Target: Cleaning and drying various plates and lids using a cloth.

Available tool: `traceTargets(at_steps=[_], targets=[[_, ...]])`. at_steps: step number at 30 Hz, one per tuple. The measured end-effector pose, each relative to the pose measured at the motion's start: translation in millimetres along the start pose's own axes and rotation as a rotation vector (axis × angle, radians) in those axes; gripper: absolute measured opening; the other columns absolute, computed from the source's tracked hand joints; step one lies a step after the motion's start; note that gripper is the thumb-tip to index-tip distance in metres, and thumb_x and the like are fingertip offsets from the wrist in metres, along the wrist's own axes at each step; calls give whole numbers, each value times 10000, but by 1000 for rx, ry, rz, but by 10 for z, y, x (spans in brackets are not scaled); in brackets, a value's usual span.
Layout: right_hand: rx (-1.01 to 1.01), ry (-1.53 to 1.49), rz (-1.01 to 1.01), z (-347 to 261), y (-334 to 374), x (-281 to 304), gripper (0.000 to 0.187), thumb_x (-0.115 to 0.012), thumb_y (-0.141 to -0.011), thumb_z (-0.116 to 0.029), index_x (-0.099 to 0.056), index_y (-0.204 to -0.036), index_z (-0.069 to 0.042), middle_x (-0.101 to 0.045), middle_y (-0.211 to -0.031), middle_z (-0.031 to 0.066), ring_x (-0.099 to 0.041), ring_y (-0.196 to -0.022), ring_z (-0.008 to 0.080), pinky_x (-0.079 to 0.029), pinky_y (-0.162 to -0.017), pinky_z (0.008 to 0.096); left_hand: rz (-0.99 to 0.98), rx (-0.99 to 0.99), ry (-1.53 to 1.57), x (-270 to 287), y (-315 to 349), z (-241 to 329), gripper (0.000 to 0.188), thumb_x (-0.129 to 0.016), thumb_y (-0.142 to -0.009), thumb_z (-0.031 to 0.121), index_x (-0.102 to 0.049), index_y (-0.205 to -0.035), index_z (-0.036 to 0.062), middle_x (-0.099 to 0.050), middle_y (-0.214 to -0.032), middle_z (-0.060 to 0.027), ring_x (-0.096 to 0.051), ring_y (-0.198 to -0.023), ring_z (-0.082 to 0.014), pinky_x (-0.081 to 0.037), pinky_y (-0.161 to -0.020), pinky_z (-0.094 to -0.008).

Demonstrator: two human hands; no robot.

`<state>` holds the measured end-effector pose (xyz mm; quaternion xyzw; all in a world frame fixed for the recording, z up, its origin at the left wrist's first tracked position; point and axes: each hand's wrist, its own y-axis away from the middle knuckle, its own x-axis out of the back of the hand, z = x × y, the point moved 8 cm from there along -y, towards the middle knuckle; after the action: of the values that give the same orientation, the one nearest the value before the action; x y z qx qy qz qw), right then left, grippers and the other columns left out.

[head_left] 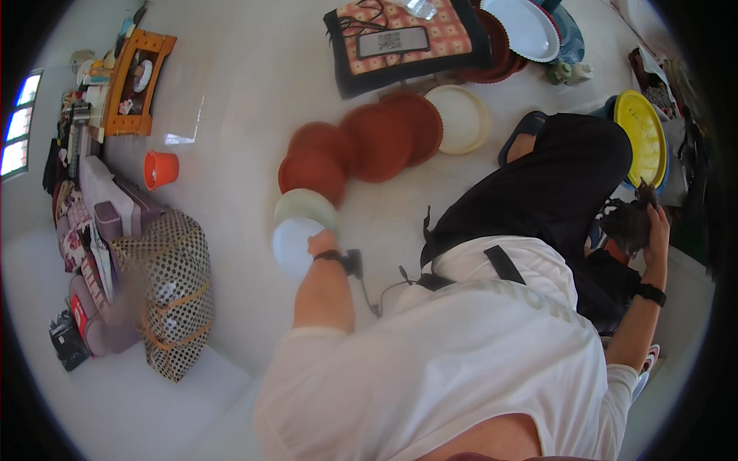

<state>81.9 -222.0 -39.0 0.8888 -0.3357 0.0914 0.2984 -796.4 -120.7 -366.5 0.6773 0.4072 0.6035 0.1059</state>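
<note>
My left hand (323,242) is closed at the right rim of a round white plastic saucer (295,247), its fingers partly hidden. That saucer overlaps a pale green saucer (304,206) at the near end of a curved row on the floor. Farther along lie several reddish-brown saucers (377,142), then a cream saucer (455,119). Off to the right, my right hand (657,230) grips a dark, crumpled, rag-like thing (629,223) beside my bent leg. Just beyond it stands a tub holding a yellow basin (639,138).
Ahead is a cloth-covered low stand (407,65) with a phone (392,42) and cables. More brown saucers and a white one (523,29) are stacked beside it. At left are a checked bag (173,292), an orange bucket (161,169) and a wooden frame (138,84).
</note>
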Motion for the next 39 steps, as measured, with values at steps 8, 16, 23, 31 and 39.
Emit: traceTargets(at_steps=[8,16,23,31,39], targets=[[-42,-861,23,191,46,126,389,-597,-936,-367,-605,-1167,-53,-677,-1097,159,-673,-991,309,-538,-906,463,-144,-307,1663,1335,-321,2276,295,-558,-951,143,-577,-1220,22,-640,-965,-71,-599,-806,-158,-496,-655,-288],[414,-1073,392,-75,611,550,290,-593,-882,-91,-545,-1162,-28,-636,-992,137,-666,-891,286,-564,-813,421,-36,-1242,1252,3923,2505,4907,248,-516,-984,129,-596,-1186,10,-638,-1144,-63,-603,-951,-134,-485,-774,-253],[530,-1261,733,13,1510,1216,163,-625,-896,-114,-604,-1040,-42,-633,-938,80,-651,-828,212,-568,-759,375,-338,-1775,1090,3923,4525,6574,190,-505,-984,84,-627,-1113,18,-666,-1058,-43,-601,-839,-97,-472,-710,-232],[-204,20,1124,651,3624,1772,319,-729,-777,-211,-672,-965,41,-670,-829,77,-610,-773,145,-501,-714,288,-606,-1602,605,2383,4929,7445,200,-549,-971,148,-614,-1112,22,-630,-985,-25,-583,-790,-91,-453,-648,-208],[-938,971,986,1089,4334,2181,263,-598,-789,-82,-674,-1040,-57,-678,-1065,194,-641,-1041,331,-520,-862,401,-594,-1715,318,1997,5315,7269,252,-565,-958,170,-621,-1155,24,-636,-970,-21,-594,-784,-89,-457,-641,-213]])
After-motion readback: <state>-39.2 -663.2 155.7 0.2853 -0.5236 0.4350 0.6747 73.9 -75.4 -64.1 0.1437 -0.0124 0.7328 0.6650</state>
